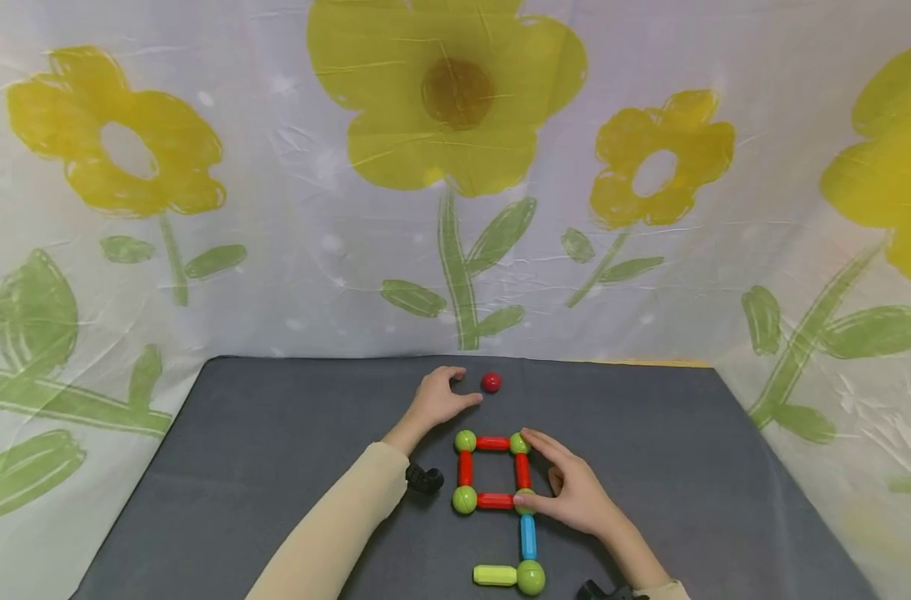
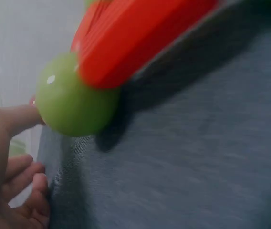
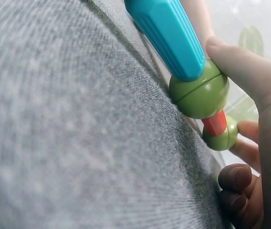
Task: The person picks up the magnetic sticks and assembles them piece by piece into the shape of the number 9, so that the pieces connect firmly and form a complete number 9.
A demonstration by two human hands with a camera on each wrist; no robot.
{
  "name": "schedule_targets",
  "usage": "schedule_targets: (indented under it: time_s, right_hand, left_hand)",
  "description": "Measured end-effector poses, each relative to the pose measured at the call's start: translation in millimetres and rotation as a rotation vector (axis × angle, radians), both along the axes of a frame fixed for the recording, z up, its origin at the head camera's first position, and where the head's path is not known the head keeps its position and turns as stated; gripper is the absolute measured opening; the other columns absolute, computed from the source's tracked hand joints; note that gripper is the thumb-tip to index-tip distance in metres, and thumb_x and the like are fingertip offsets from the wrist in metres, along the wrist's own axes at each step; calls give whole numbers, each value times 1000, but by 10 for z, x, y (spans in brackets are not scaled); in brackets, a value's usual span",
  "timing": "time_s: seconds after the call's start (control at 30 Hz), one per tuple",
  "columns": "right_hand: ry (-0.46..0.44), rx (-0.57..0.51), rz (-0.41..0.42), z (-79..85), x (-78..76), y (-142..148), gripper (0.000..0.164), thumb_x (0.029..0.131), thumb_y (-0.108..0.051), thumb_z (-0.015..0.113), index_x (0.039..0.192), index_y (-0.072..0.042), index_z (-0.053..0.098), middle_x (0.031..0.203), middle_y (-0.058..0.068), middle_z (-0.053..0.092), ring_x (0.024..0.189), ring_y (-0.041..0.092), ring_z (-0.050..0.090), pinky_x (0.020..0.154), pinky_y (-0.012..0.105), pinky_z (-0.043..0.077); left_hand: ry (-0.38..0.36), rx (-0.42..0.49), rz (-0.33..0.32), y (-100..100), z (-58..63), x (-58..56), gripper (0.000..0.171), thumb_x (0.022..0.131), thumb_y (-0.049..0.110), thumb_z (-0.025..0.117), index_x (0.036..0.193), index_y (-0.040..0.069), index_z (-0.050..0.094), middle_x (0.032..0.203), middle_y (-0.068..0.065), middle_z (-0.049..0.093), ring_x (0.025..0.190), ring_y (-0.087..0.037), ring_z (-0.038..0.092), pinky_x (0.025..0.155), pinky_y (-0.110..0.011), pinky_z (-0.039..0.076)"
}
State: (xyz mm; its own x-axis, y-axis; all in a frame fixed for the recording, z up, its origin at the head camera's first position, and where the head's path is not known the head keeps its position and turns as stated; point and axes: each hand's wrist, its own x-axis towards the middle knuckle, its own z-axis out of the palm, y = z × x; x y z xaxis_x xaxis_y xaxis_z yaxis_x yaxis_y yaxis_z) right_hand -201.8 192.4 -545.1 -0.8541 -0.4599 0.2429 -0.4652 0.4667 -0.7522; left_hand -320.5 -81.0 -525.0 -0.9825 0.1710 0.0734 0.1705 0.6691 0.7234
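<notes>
Red rods (image 1: 493, 444) and green balls (image 1: 465, 500) form a magnetic-stick-style square lying on the dark cloth. From its lower right corner a blue rod (image 1: 528, 537) runs to another green ball (image 1: 531, 577), with a lime rod (image 1: 494, 575) pointing left. My right hand (image 1: 571, 483) holds the square's right side, thumb on the lower corner ball and fingertips at the upper one; the right wrist view shows the thumb on the green ball (image 3: 200, 93). Beyond the square, my left hand (image 1: 436, 398) reaches beside a loose red ball (image 1: 491, 382), thumb and fingers spread, apart from it.
The dark grey cloth-covered table (image 1: 275, 433) ends at a flower-printed curtain (image 1: 290, 208) behind and at both sides. Black wrist devices (image 1: 423, 479) sit on both wrists, the left one close to the square's left side.
</notes>
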Motion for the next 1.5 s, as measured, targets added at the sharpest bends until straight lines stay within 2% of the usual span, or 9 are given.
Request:
schedule_targets:
  time_s: [0.13, 0.23, 0.43, 0.73, 0.93, 1.07, 1.2, 1.33, 1.5]
  right_hand:
    - [2, 5, -4, 5, 3, -1, 85, 87, -33, 90, 159, -10, 51, 161, 13, 50, 45, 1, 34, 45, 25, 37]
    - [1, 10, -4, 5, -3, -4, 86, 87, -34, 90, 159, -10, 50, 161, 12, 49, 45, 0, 33, 45, 25, 37]
    - [-5, 8, -4, 4, -14, -10, 86, 87, -34, 90, 159, -11, 50, 162, 12, 49, 45, -1, 32, 45, 25, 38]
    - [3, -4, -4, 9, 5, -15, 85, 87, -34, 90, 159, -10, 51, 160, 14, 50, 45, -1, 33, 45, 25, 37]
    - [4, -3, -7, 9, 1, -17, 84, 87, -34, 90, 158, -10, 51, 160, 14, 50, 45, -1, 33, 44, 25, 37]
    - [-7, 4, -11, 7, 2, -14, 84, 87, -35, 90, 158, -11, 51, 160, 12, 51, 45, 0, 33, 45, 25, 37]
    - [-8, 12, -11, 0, -1, -17, 84, 88, -35, 90, 159, -10, 51, 160, 12, 51, 45, 1, 33, 45, 25, 36]
    - [-10, 13, -6, 2, -9, -10, 85, 88, -35, 89, 159, -10, 50, 160, 13, 50, 46, 1, 33, 46, 25, 36]
    - [20, 13, -1, -4, -23, 11, 85, 88, -34, 89, 159, -10, 50, 160, 12, 51, 46, -1, 32, 46, 24, 36]
  left_hand:
    - [-48, 6, 6, 114, 0, -165, 66, 92, 39, 83, 145, 4, 64, 141, -15, 66, 134, -35, 59, 112, -51, 47]
    - [-68, -15, -8, 214, 52, -207, 68, 91, 40, 84, 146, 5, 63, 143, -15, 65, 134, -35, 59, 112, -50, 47]
    - [-61, -15, 12, 345, 89, -218, 65, 90, 40, 86, 142, 7, 67, 138, -14, 68, 127, -35, 63, 108, -51, 50]
    - [-15, -8, 35, 354, 70, -226, 42, 92, 31, 86, 127, 10, 78, 122, -9, 76, 113, -30, 71, 98, -48, 56]
    - [7, 13, 23, 326, 129, -149, 41, 93, 32, 85, 126, 10, 78, 119, -10, 76, 109, -30, 71, 95, -48, 57]
    - [44, 36, -15, 250, 233, -8, 39, 94, 32, 84, 126, 11, 78, 117, -7, 76, 106, -26, 70, 90, -45, 57]
    - [87, 47, -57, 116, 388, 261, 41, 93, 33, 84, 129, 14, 77, 120, -4, 74, 85, -20, 67, 73, -36, 55]
    - [102, 106, -92, -40, 507, 672, 41, 93, 31, 85, 129, 14, 77, 114, -2, 72, 62, -14, 55, 54, -29, 47]
    - [50, 158, -121, -220, 496, 1221, 39, 92, 30, 86, 127, 15, 78, 104, 3, 69, 57, -9, 52, 49, -27, 45]
